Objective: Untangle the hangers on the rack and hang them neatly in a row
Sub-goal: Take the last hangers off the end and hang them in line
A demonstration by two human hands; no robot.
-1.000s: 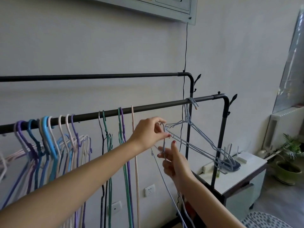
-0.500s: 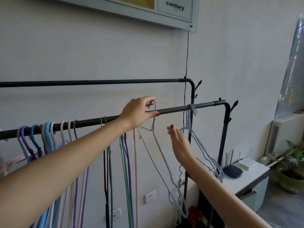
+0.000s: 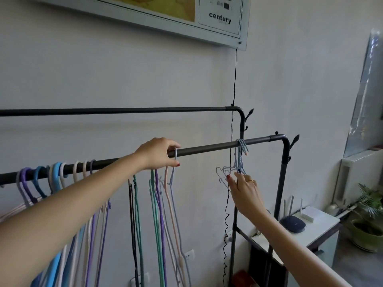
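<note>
A black clothes rack has a near rail and a higher far rail. My left hand pinches the hook of a pale blue wire hanger that sits over the near rail, beside teal, purple and pink hangers. Further right, a tangled bunch of pale blue wire hangers hangs from the rail. My right hand reaches up under that bunch and its fingertips hold the lower wires. A row of purple, blue and white hangers hangs at the left.
A black cable drops from a wall poster past the rack. A white cabinet with a dark router stands at the right, with a potted plant beyond it. Wall sockets sit low behind the hangers.
My left hand has carried the freed blue hanger left and set its hook over the near rail beside the pink one. My right hand has moved right and up to the tangled bunch.
</note>
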